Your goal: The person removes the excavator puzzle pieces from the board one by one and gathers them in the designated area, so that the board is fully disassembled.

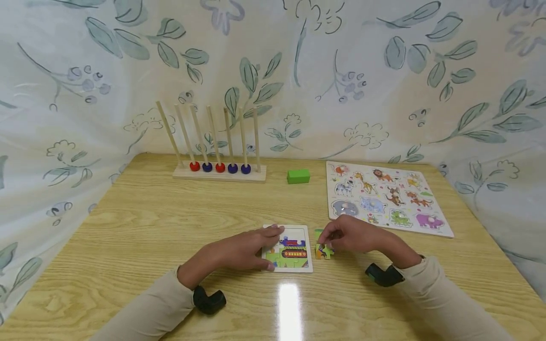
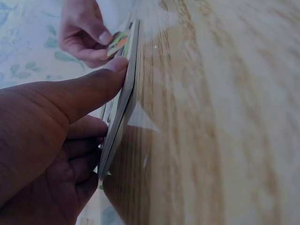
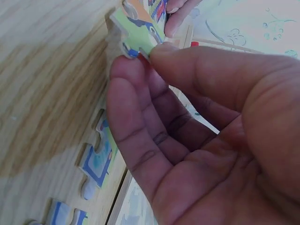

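Observation:
A small jigsaw puzzle in a white-rimmed tray [image 1: 310, 263] lies on the table, its picture partly filled with a tracked vehicle on green. My left hand [image 1: 245, 248] rests over the tray's left side, thumb [image 2: 101, 86] on its near part and fingers toward the far part. Just right of the tray, my right hand [image 1: 354, 234] pinches a green and orange puzzle piece [image 3: 136, 33] between thumb and fingertips. Loose blue-edged puzzle pieces [image 3: 96, 164] lie on the table beyond that hand in the right wrist view; in the head view the hand mostly hides them.
A wooden bead stand [image 1: 219, 175] with upright rods and red and blue beads stands at the back left. Near it lies a green block [image 1: 298, 176]. An animal peg puzzle board [image 1: 386, 196] lies at the back right. Patterned cloth [image 1: 273, 71] hangs behind the table.

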Tool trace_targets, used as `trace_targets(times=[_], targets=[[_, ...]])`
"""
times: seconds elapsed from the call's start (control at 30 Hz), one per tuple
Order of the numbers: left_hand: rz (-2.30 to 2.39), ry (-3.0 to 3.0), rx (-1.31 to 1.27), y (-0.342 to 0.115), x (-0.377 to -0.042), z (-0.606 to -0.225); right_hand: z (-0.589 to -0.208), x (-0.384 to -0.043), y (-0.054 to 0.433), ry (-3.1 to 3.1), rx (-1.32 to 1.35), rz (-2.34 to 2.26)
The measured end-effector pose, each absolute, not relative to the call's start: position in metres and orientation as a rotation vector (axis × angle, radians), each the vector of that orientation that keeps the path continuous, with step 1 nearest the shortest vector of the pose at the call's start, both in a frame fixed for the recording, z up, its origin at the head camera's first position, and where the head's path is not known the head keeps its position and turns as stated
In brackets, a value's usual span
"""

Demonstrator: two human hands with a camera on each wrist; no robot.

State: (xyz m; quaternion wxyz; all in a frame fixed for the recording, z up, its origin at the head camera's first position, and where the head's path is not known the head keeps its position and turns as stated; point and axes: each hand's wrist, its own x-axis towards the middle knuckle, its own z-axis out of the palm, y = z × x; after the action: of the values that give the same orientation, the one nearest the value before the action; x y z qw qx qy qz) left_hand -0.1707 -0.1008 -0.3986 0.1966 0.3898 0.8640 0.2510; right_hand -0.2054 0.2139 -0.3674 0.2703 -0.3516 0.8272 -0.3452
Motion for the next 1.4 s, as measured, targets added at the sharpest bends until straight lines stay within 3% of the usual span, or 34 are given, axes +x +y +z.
trace_targets(times=[0.57, 1.4], targets=[[0.699, 2.417, 1.119, -0.101, -0.171, -0.397, -0.363, -0.210, 0.210, 2.267, -0.909, -0.950], [0.675, 2.418, 1.098, -0.100, -0.170, -0.398, -0.376, -0.208, 0.158, 2.279, -0.984, -1.007]])
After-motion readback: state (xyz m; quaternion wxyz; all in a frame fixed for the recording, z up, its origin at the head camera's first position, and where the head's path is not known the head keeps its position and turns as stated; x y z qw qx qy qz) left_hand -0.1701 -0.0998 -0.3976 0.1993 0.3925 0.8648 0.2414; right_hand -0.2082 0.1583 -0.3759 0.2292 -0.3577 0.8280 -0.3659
